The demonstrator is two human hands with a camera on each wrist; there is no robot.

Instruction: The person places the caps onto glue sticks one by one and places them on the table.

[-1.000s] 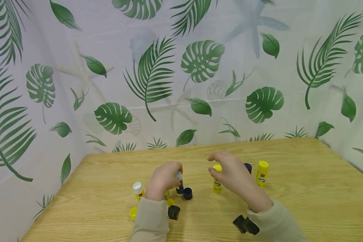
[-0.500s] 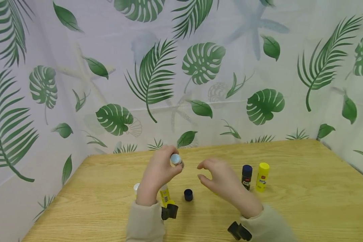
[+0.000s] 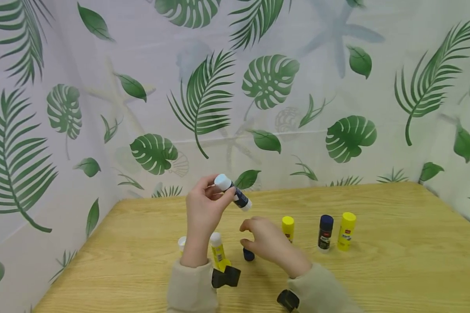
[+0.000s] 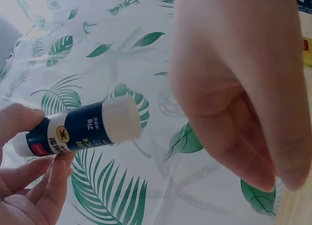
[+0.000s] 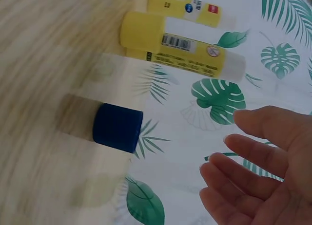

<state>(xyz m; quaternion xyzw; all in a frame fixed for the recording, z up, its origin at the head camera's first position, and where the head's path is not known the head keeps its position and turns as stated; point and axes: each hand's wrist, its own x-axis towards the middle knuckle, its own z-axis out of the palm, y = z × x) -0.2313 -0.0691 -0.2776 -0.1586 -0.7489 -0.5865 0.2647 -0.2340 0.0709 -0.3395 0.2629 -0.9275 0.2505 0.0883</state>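
Note:
My left hand point(image 3: 201, 215) grips a dark blue glue stick point(image 3: 240, 198) with a white end, tilted above the table. In the left wrist view, thumb and fingers pinch the glue stick point(image 4: 73, 130) round its labelled body. On the table stands a dark blue cap point(image 3: 249, 255), beside the fingers of my right hand point(image 3: 270, 243). That hand holds nothing. Its fingers are loosely bent and apart from the cap point(image 5: 117, 127) in the right wrist view.
Near my left forearm stand a yellow glue stick point(image 3: 218, 251) with a white top and a partly hidden white-topped one point(image 3: 182, 242). Further right are a yellow-capped glue stick point(image 3: 287, 227), a dark blue one point(image 3: 325, 234) and another yellow one point(image 3: 347, 232). A leaf-patterned cloth hangs behind.
My left hand has lifted the dark blue glue stick off the table and tilted it. My right hand has moved left and down, from near the yellow glue stick to the dark blue cap.

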